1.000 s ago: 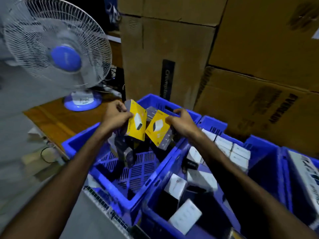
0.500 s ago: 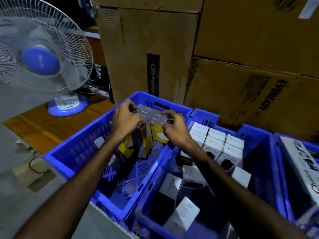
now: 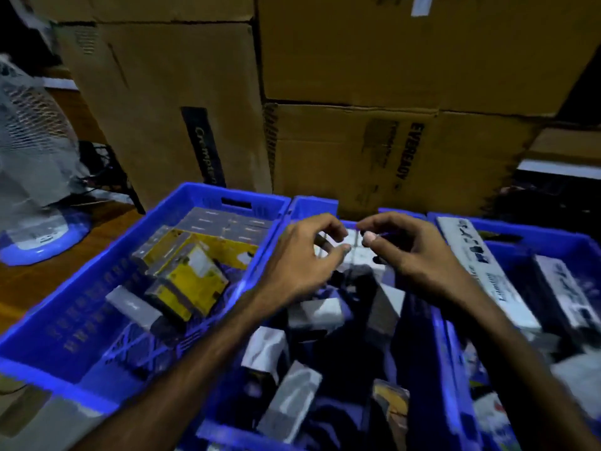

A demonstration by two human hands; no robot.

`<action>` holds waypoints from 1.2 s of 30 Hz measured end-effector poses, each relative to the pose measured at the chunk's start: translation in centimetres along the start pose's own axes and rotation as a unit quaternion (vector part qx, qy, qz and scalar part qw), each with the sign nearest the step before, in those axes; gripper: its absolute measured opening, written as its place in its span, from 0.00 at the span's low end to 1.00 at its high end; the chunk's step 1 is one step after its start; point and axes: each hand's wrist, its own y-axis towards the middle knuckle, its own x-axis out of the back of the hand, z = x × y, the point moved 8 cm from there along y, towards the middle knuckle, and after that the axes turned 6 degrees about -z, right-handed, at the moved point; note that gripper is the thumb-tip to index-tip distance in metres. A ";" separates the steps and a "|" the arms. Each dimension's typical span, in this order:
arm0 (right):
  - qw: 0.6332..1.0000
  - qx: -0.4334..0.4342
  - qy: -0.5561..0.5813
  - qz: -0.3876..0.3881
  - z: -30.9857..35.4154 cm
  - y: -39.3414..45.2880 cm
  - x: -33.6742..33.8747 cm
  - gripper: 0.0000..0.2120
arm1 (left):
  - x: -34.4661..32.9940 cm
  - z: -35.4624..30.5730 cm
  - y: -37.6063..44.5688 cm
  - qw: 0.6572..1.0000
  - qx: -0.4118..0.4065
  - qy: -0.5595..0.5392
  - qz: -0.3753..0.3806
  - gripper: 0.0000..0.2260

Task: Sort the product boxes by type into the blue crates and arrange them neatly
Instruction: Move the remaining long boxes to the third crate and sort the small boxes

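The left blue crate point(image 3: 65, 323) holds yellow product boxes point(image 3: 192, 281) lying tilted, and a row of grey-topped boxes point(image 3: 224, 222) against its far wall. In the middle blue crate point(image 3: 227, 434), white boxes point(image 3: 318, 310) lie loose and at angles. My left hand point(image 3: 302, 258) and my right hand point(image 3: 413, 252) hover side by side over the far end of the middle crate. Their fingers are loosely curled and hold nothing. Small white boxes show between their fingertips.
The right blue crate point(image 3: 553, 242) holds long white boxes point(image 3: 484, 271). Stacked cardboard cartons point(image 3: 357, 60) rise close behind the crates. A table fan point(image 3: 35, 141) stands on the wooden table point(image 3: 39, 281) at the left.
Both hands let go of the yellow boxes in the left crate and moved right, over the middle crate. My view swung to the right as well.
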 end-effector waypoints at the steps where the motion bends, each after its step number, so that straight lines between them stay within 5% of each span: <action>1: 1.000 0.005 -0.012 -0.006 0.0 -0.4 1.7 0.05 | -1.3 -1.2 0.3 1.000 -0.009 -0.008 0.015 0.05; 14: 0.982 -0.053 -0.117 -0.141 -4.9 -8.2 25.0 0.04 | -17.1 -14.6 1.6 0.972 -0.166 -0.053 0.157 0.05; 20: 0.951 -0.167 -0.251 0.060 -12.6 -9.0 25.7 0.12 | -23.1 -16.5 -1.3 0.915 -0.297 0.100 0.255 0.21; 25: 0.874 -0.188 -0.397 0.206 -18.4 -9.1 22.9 0.24 | -25.2 -14.6 -4.9 0.871 -0.350 0.218 0.268 0.30; 30: 0.825 -0.090 -0.462 0.313 -21.5 -8.0 18.7 0.19 | -25.6 -13.1 -5.9 0.880 -0.332 0.234 0.245 0.27; 36: 0.774 -0.107 -0.473 0.408 -23.2 -7.4 16.9 0.17 | -24.7 -12.4 -5.9 0.909 -0.308 0.202 0.197 0.30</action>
